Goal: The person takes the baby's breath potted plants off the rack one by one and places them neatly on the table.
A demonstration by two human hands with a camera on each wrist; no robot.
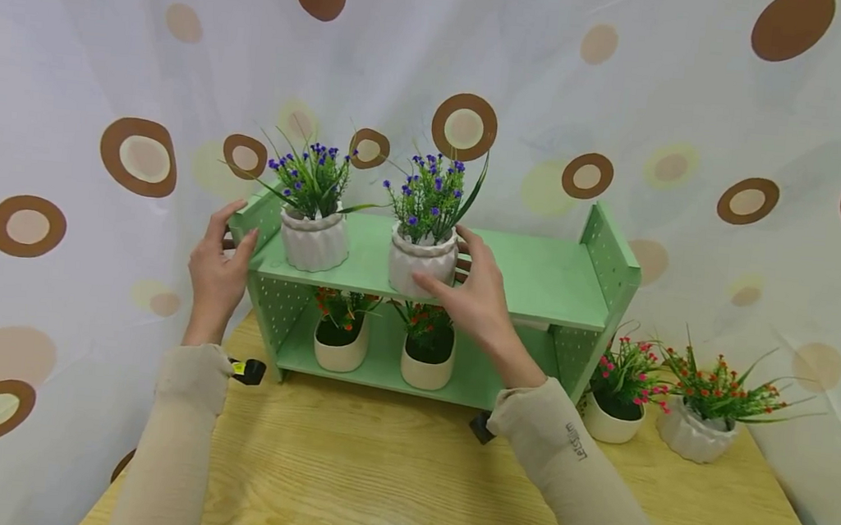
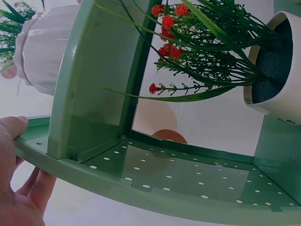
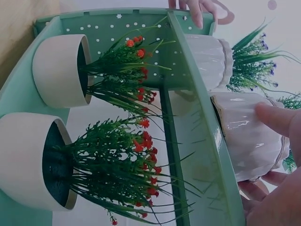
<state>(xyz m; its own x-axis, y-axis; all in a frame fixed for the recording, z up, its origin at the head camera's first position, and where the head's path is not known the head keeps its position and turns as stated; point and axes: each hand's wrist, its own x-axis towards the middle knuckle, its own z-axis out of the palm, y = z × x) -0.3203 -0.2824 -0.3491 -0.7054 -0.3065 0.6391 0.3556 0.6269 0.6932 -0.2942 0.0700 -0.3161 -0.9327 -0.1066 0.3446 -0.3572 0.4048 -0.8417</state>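
1. Beige sleeves (image 1: 584,490) are closest to the lens, pushed back off the wrists. Left forearm runs nearly straight ahead, right one slants in from the lower right.
2. Left hand (image 1: 220,267) has a pinch on the left end panel (image 1: 259,221) of the green shelf (image 1: 538,276), thumb on one face and fingers on the other. My guess is that's to steady the unit.
3. Right hand (image 1: 479,288) is gripping the right-hand purple-flowered pot (image 1: 407,261) on the top tier, thumb across the front, fingers wrapped round the side. Makes sense imo: holding the ceramic body spares the blooms. Can't tell if its base sits fully flat.
4. Its twin, the left purple-flowered pot (image 1: 314,246), stands upright near the left end panel with a gap between them, probably spaced so the leaves don't tangle.
5. Below, 2 red-flowered pots (image 1: 341,353) sit side by side on the lower tier, roughly under the purple pair. Looks like deliberate matching tbh.
6. Another 2 potted plants (image 1: 696,437) stand on the bench (image 1: 374,473), right of the shelf.
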